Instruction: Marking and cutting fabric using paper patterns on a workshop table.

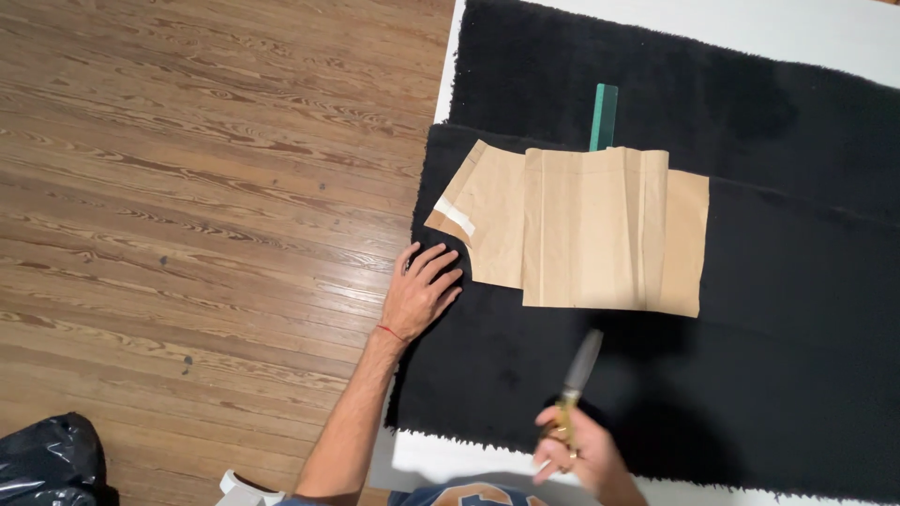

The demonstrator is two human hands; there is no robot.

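Note:
My left hand [419,293] lies flat, fingers spread, on the left edge of a black fuzzy fabric [778,309] spread over a white surface. Just right of it, folded brown paper pattern pieces [581,230] rest on the fabric, one with a strip of white tape. My right hand [574,456] grips the gold handles of a pair of scissors [579,367], whose closed blades point up toward the paper's lower edge without touching it. A green ruler [603,116] sticks out from behind the paper's top.
Wooden plank floor [187,187] fills the left half. A black plastic bag [47,464] sits at the bottom left corner. The white surface [450,459] shows under the fabric's near edge and at the top right.

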